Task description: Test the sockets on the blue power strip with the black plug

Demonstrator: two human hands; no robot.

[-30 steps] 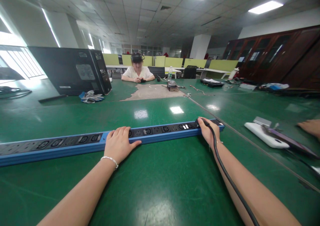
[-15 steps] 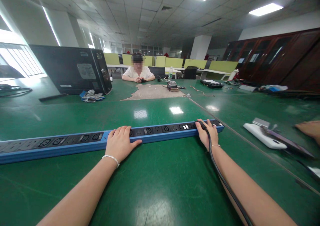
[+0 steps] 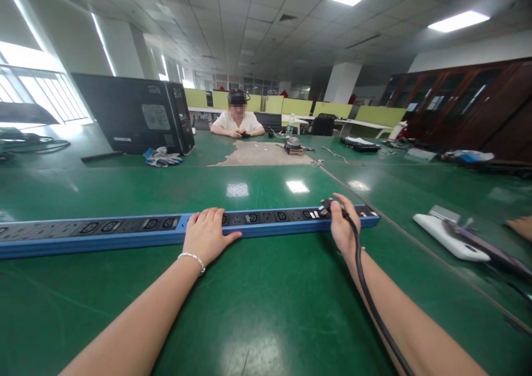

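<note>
A long blue power strip with black sockets lies across the green table. My left hand grips it near its middle, fingers over the top and thumb along the near side. Toward the strip's right end, my right hand is closed on a black power plug. Bare prongs show at the plug's left end, just above the sockets. From the plug a black cord runs down along my right forearm.
A black computer case stands at the back left, with work gloves beside it. Across the table sits a person. A white device lies on the right, and a bottle stands farther back.
My right hand has drawn the plug up from the strip, and its prongs now show. My left hand stays on the strip. The whole view has shifted slightly.
</note>
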